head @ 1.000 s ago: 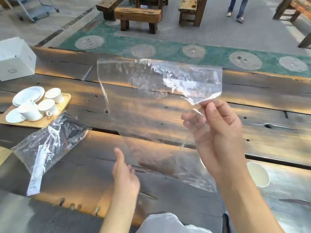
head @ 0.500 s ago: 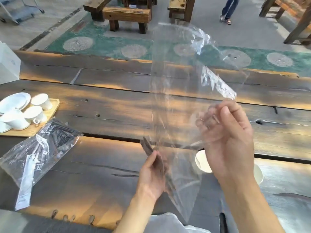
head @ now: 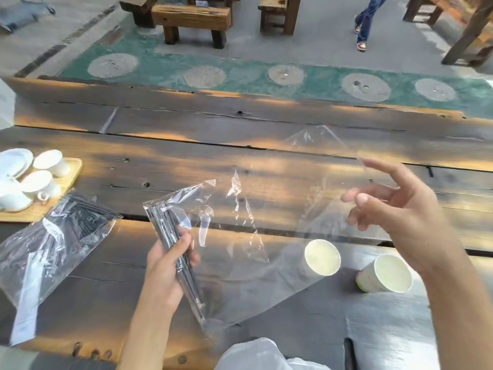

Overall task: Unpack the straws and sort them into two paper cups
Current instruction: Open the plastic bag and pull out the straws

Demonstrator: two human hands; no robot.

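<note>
Clear plastic bag [head: 266,231] sags over the table [head: 186,161] as the left hand [head: 165,265] clamps dark straws [head: 173,236] inside and the right hand [head: 400,209] hovers open, empty; next, likely, pulling straws free toward two paper cups [head: 384,273].

An outdoor café or teahouse seating area. The rough plank table [head: 240,161] carries a wooden tray [head: 53,198] of white teacups [head: 50,159] at its left end. Beyond the table lie a paved floor with a green strip [head: 240,76] and heavy timber benches [head: 192,20].
</note>
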